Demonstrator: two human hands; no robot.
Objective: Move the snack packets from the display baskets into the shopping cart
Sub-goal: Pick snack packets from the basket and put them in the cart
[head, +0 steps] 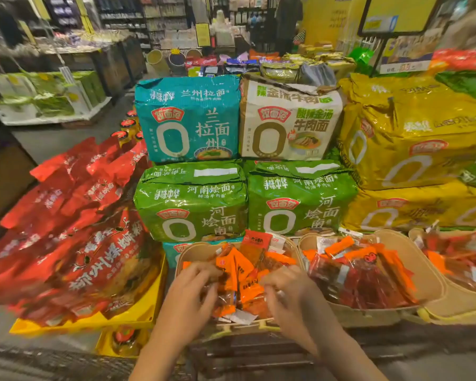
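A tan display basket in front of me holds several small orange and red snack packets. My left hand reaches into its left side, fingers curled around packets. My right hand is in its right side, fingers curled down onto the pile. Both hands are blurred, so the exact grip is unclear. A second basket to the right holds more red and orange packets. A third basket sits at the far right edge. The dark wire edge of the shopping cart shows below the hands.
Green, teal, white and yellow noodle multipacks are stacked behind the baskets. Red bags lie on a yellow tray at the left. Shelves and an aisle lie beyond.
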